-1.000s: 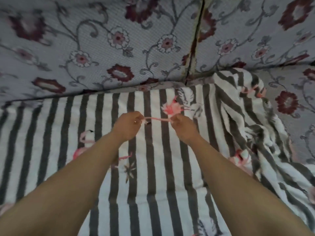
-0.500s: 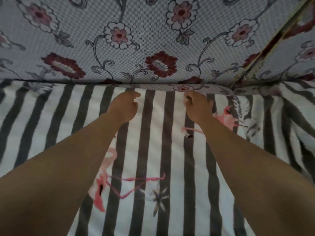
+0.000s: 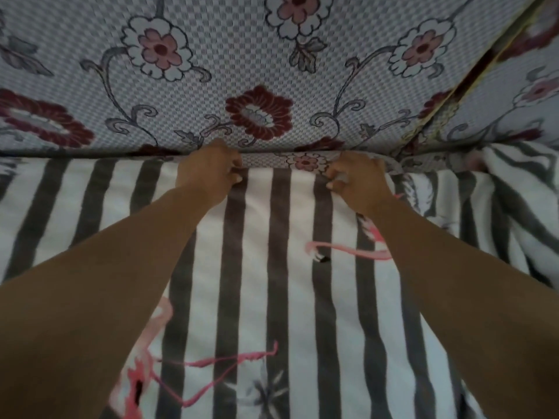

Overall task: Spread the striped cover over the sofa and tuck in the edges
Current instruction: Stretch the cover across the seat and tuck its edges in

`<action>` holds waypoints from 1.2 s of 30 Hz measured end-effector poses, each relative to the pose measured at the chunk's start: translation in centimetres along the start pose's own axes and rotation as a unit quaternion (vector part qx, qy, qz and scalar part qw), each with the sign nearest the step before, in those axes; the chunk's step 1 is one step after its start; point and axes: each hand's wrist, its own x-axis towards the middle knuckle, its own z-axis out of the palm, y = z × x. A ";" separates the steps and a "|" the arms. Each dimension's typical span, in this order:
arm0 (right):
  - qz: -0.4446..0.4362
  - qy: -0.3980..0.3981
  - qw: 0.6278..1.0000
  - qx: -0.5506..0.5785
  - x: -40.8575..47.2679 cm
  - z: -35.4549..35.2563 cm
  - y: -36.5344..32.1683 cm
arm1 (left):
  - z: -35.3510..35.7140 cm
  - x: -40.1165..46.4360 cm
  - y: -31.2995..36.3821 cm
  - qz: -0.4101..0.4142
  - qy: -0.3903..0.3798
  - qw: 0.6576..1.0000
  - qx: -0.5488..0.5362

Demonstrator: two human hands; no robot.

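Note:
The striped cover (image 3: pixel 260 267), black and white with pink flamingos, lies flat over the sofa seat. Its far edge meets the floral back cushion (image 3: pixel 211 71) of the sofa along a crease. My left hand (image 3: pixel 208 170) and my right hand (image 3: pixel 357 179) are both at that crease, fingers curled and pinching the cover's far edge. A strip of floral seat fabric (image 3: pixel 305 161) shows between the hands, just beyond the cover's edge. At the right the cover is bunched and wrinkled (image 3: pixel 508 201).
A second floral back cushion (image 3: pixel 514 95) stands at the upper right, split from the first by a dark diagonal gap (image 3: pixel 472 71). The cover runs out of frame to the left and toward me.
Both hands moved forward from the middle of the cover to its far edge at the back cushion and spread apart. The view came closer to the sofa back.

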 end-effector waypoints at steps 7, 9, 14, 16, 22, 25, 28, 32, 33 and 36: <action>0.032 0.095 0.995 0.007 0.6 -0.6 -0.4 | -0.1 -0.2 -0.1 -0.017 -0.069 0.996 0.045; 0.055 0.101 0.993 0.013 1.0 -0.8 -0.7 | -0.5 0.0 0.3 -0.039 -0.045 0.998 0.017; 0.118 0.144 0.982 0.023 3.3 -2.4 -0.7 | -2.6 2.4 2.2 -0.070 0.055 0.995 -0.050; 0.138 0.161 0.977 0.031 4.8 -2.8 -0.8 | -2.3 3.5 3.0 -0.059 0.083 0.994 -0.030; 0.135 0.172 0.976 0.010 6.4 1.5 -0.5 | 3.6 4.4 1.8 -0.031 0.140 0.989 0.034; 0.123 0.177 0.976 0.002 6.0 3.9 0.1 | 5.7 4.2 1.1 -0.005 0.147 0.988 0.039; 0.110 0.167 0.980 0.021 6.1 3.6 0.1 | 5.2 4.3 0.8 0.003 0.116 0.993 0.021; 0.098 0.100 0.990 -0.022 4.9 2.3 -2.1 | 3.5 3.3 0.6 0.001 0.013 1.000 -0.028; 0.072 0.094 0.992 -0.045 4.3 2.2 -3.3 | 3.0 2.9 0.3 0.003 -0.011 0.999 -0.036; -0.038 0.090 0.994 -0.049 2.4 2.2 -8.4 | 1.1 0.9 -1.6 0.000 -0.011 0.999 -0.036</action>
